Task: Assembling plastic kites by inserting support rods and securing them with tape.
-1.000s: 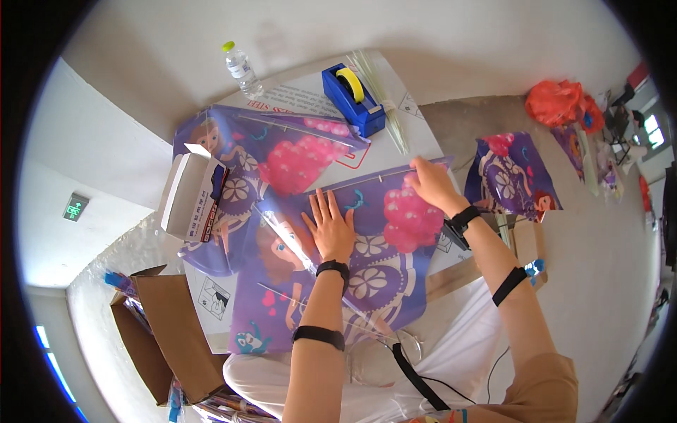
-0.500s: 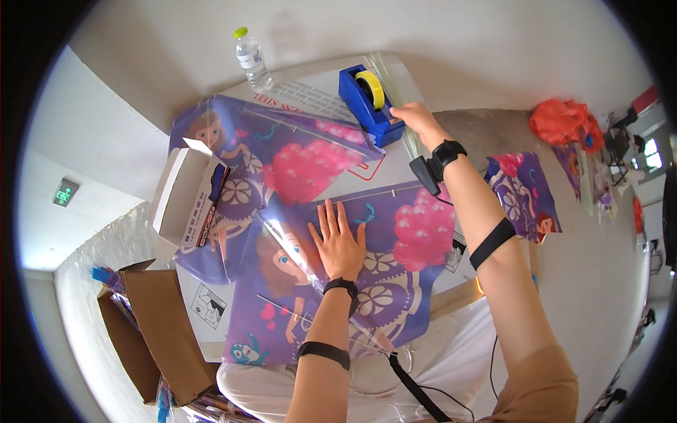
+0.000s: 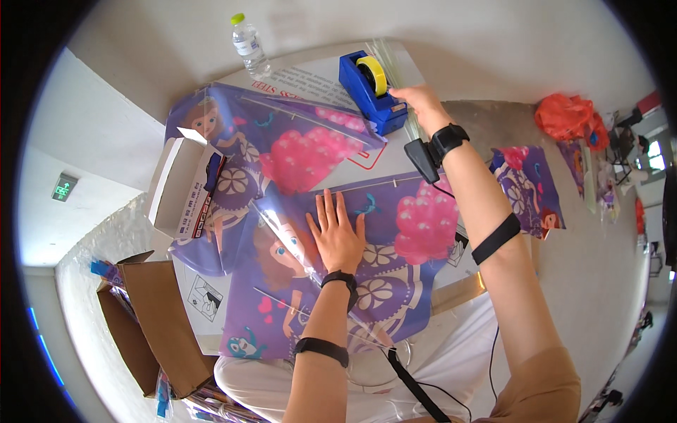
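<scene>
My left hand lies flat with fingers spread on a purple printed film sheet, which shows a cartoon figure, pink balloons and a thin pale rod along its upper edge. A second, similar sheet lies behind it, to the left. At the far right of the board, a blue tape dispenser carries a roll of yellow tape. My right hand is at its near end, with thumb and fingers pinched by the cutter, seemingly on the tape's free end; the strip itself is too small to make out.
An open white box rests on the left sheet; a brown carton stands left of the board. A water bottle stands at the back. Thin clear rods lie behind the dispenser. Further right are another printed sheet and a red bag.
My view has shifted slightly, so the board and dispenser sit a little higher. My right hand stays by the dispenser's cutter, and my left hand stays flat on the sheet.
</scene>
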The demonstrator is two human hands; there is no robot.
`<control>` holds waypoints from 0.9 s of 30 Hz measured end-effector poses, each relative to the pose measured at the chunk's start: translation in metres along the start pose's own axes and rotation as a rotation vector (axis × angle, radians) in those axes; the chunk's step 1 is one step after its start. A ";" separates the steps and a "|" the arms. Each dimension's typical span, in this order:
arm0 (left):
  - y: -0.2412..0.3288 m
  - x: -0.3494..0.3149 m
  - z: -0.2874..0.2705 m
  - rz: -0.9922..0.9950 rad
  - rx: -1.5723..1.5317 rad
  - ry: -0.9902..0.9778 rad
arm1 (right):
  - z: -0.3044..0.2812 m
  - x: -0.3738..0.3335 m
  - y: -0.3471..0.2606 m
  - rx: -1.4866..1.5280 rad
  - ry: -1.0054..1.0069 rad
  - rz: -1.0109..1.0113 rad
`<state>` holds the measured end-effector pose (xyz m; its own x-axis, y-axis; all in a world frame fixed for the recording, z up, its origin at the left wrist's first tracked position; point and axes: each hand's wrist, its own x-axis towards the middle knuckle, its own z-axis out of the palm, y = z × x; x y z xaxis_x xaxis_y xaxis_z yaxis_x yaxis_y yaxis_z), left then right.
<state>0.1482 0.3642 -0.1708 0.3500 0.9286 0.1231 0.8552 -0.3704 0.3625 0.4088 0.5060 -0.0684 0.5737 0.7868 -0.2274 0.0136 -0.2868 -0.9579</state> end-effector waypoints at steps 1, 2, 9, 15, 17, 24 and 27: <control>0.000 0.000 0.000 0.002 0.003 0.003 | 0.001 0.001 0.000 -0.083 0.024 -0.028; 0.000 0.000 0.000 0.005 0.005 0.006 | -0.001 0.002 0.000 -0.082 0.024 -0.027; -0.003 0.000 0.000 -0.001 0.004 0.015 | -0.007 0.007 -0.003 -0.139 -0.122 0.135; 0.001 0.000 0.001 0.007 0.012 0.016 | -0.019 0.004 0.002 0.033 -0.144 0.150; -0.003 -0.001 0.000 0.007 0.022 0.016 | -0.018 -0.007 0.006 0.058 -0.105 0.169; -0.002 -0.001 0.000 0.014 0.027 0.033 | -0.031 -0.026 0.039 0.151 -0.058 0.226; -0.002 -0.001 0.000 0.019 0.046 0.031 | -0.035 -0.019 0.053 0.146 -0.209 0.243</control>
<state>0.1462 0.3641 -0.1716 0.3549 0.9214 0.1585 0.8653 -0.3879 0.3175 0.4276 0.4567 -0.1086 0.3659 0.8044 -0.4680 -0.2282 -0.4099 -0.8831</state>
